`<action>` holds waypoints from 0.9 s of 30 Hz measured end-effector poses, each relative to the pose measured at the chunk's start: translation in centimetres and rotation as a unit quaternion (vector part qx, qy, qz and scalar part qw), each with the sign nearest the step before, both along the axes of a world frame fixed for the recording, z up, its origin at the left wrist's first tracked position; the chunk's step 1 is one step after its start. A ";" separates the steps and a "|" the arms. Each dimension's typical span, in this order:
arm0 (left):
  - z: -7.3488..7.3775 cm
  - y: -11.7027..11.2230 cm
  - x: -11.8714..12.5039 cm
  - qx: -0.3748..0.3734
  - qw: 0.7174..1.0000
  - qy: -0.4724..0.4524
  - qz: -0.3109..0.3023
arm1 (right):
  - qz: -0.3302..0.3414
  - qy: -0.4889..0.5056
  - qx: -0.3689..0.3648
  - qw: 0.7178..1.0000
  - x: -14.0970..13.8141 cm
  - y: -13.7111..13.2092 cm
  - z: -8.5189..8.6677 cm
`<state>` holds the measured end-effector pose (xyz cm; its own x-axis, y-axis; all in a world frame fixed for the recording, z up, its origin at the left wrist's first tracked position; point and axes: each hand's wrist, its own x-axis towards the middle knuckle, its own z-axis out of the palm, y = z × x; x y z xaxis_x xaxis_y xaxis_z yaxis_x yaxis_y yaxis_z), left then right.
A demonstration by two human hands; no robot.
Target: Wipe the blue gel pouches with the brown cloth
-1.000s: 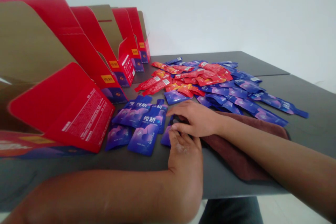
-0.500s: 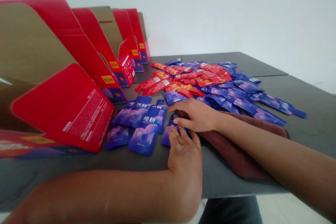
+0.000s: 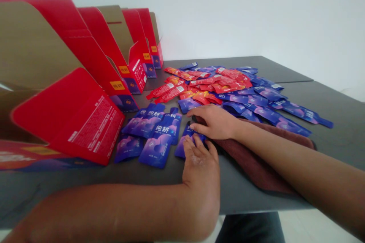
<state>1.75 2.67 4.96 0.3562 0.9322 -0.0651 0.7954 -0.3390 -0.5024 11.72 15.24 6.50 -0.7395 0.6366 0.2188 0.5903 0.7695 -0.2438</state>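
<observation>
A blue-purple pouch (image 3: 182, 146) lies on the grey table under the fingertips of my left hand (image 3: 201, 163). The fingers of that hand are spread and rest flat on the pouch. Just above it is my right hand (image 3: 218, 121), palm down, its thumb and forefinger apart over the pouch's upper end; the space beneath the palm is hidden. To the left, several more blue pouches (image 3: 156, 142) lie overlapping, print side up. A brown cloth (image 3: 256, 167) is partly covered by my right wrist and forearm.
A mixed heap of red pouches (image 3: 219, 81) and blue pouches (image 3: 265, 102) spreads across the back. Several red cardboard boxes with raised flaps stand in a row on the left, the nearest box (image 3: 85, 121) large with its side flap out. A white wall (image 3: 228, 15) is behind.
My right hand has lifted slightly and shifted a little, and more of the pouch's upper end shows below its thumb. My left hand stays on the pouch.
</observation>
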 end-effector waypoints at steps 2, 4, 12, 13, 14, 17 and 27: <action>0.1 0.0 0.0 0.011 1.000 0.001 0.003 | 0.038 0.002 -0.011 0.999 -0.3 -0.5 0.1; 0.2 0.1 0.1 0.020 1.000 0.004 0.003 | 0.060 -0.002 -0.020 0.998 -0.6 -0.9 0.2; 0.0 0.1 0.1 0.008 1.000 0.004 -0.007 | -0.021 -0.008 0.001 1.000 -0.2 -0.1 -0.1; 0.0 0.1 0.0 0.004 1.000 0.005 -0.007 | -0.024 -0.007 0.001 1.000 -0.1 0.0 -0.1; 0.0 0.0 0.0 0.004 1.000 0.006 -0.007 | -0.022 -0.005 0.000 1.000 -0.1 0.0 -0.1; 0.1 0.0 0.0 0.015 1.000 0.002 -0.001 | 0.013 0.001 -0.018 1.000 -0.3 -0.3 0.0; 0.0 0.0 0.1 0.023 0.999 -0.026 0.007 | 0.014 0.013 -0.027 0.999 -0.3 -0.2 -0.1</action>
